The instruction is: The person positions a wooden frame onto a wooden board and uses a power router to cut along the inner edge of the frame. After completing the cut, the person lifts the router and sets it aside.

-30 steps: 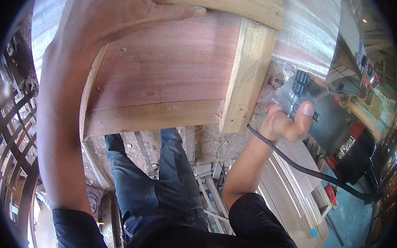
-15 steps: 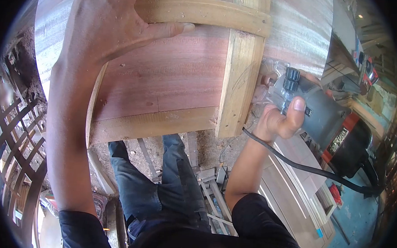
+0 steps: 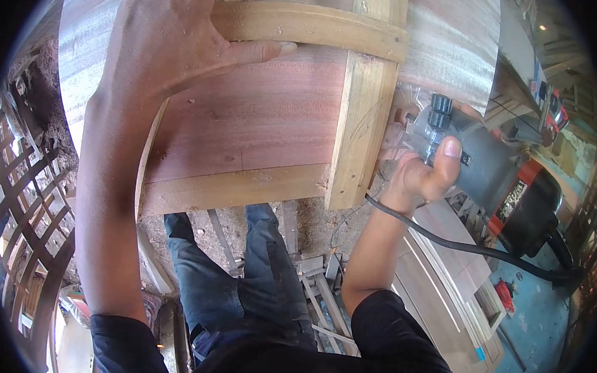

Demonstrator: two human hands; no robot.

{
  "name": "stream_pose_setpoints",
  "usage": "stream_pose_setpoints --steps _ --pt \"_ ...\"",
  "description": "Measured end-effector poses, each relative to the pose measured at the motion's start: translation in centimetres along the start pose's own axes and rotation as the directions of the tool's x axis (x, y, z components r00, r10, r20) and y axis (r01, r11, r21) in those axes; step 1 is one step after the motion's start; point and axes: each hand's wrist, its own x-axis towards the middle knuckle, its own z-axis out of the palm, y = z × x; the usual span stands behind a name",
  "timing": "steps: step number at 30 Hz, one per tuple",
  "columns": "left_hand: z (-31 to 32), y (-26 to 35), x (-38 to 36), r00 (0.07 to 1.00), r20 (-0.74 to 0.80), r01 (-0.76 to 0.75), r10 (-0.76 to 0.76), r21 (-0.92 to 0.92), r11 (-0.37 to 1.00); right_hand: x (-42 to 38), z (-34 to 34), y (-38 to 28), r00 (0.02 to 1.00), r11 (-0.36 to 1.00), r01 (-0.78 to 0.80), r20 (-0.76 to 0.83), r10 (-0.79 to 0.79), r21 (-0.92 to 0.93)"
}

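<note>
A wooden frame [image 3: 365,129] of pale battens lies over a reddish plywood panel [image 3: 248,123]. My left hand [image 3: 171,38] grips the upper cross batten [image 3: 313,26], its thumb stretched along the lower edge; the other fingers are partly cut off at the top. On the right, my right hand [image 3: 429,172] is wrapped round a grey, red and black trim router [image 3: 498,173], thumb up on its body. The router lies tilted on its side, its clear base against the frame's right batten. A black cord [image 3: 471,247] trails from its rear end.
A silvery-grained sheet [image 3: 447,52] lies under the frame. Stacked boards [image 3: 435,281] stand at lower right, and scrap wood [image 3: 326,296] litters the ground by my legs. A dark lattice [image 3: 27,219] is at left. Another red-and-black tool [image 3: 557,111] sits at upper right.
The view has shifted slightly, so the frame and left hand appear a little lower and to the right. Both hands keep their holds, and the router stays against the frame's right side.
</note>
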Motion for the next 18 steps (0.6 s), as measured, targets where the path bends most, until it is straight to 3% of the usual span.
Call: stream_pose_setpoints --steps 3,5,9,11,12,14,18 --pt "-0.3 0.1 -0.1 0.999 0.027 0.021 -0.021 -0.006 1.000 0.4 -0.9 0.9 1.000 1.000 -0.011 0.008 0.011 0.021" --pt "0.0 -0.1 -0.2 1.000 -0.007 -0.011 0.011 0.037 0.999 1.2 -1.4 1.9 0.988 0.964 0.058 0.121 -0.093 0.260" --pt "0.3 -0.2 0.2 0.999 -0.043 -0.023 0.020 -0.075 0.997 1.2 -0.4 1.2 0.998 0.996 -0.020 0.056 0.015 0.086" --pt "0.6 -0.2 0.4 0.993 -0.100 -0.064 0.054 -0.097 0.993 2.7 -1.9 1.4 0.941 0.990 -0.123 0.327 0.093 0.072" --pt "0.3 -0.1 0.5 0.995 -0.091 -0.051 0.042 -0.096 0.994 2.4 0.5 1.3 0.991 0.991 0.020 0.127 -0.037 0.136" --pt "-0.3 0.2 0.9 1.000 0.009 0.002 0.000 -0.144 0.990 2.4 1.1 0.9 0.992 0.992 -0.010 0.126 -0.006 0.127" --pt "0.0 -0.1 0.6 1.000 -0.004 -0.018 0.017 -0.132 0.991 3.3 0.1 1.8 0.990 0.992 -0.023 0.141 0.006 0.123"
